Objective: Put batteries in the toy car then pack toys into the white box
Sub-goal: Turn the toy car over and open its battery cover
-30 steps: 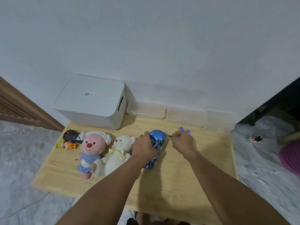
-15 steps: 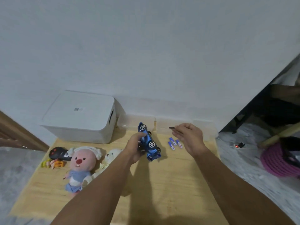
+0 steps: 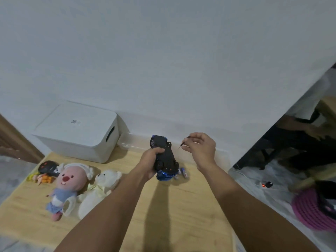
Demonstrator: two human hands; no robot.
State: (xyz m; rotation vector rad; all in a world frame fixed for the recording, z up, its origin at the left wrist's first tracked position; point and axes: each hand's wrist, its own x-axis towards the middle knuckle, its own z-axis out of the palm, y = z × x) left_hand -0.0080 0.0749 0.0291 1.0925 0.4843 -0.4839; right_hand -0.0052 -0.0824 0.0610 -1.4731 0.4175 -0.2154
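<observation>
My left hand (image 3: 151, 162) grips the blue toy car (image 3: 164, 157) above the wooden table (image 3: 163, 215), turned so its black underside and wheels face me. My right hand (image 3: 201, 148) pinches a small screwdriver (image 3: 184, 142) just right of the car, tip pointing down-left. Small batteries (image 3: 183, 173) lie on the table below the car, partly hidden by it. The white box (image 3: 78, 131) stands closed at the back left. A pink plush doll (image 3: 67, 184), a white teddy bear (image 3: 98, 190), a black remote (image 3: 48, 167) and a small orange toy (image 3: 41, 178) lie on the left.
Clear plastic containers (image 3: 134, 142) line the wall behind the car. The table's right edge drops to a floor with a pink round basket (image 3: 312, 210) and a small device with a red light (image 3: 267, 184). A wooden door frame (image 3: 11, 140) stands at far left.
My left hand has lifted the car off the table and rolled it underside up. My right hand has picked up the screwdriver and raised it beside the car.
</observation>
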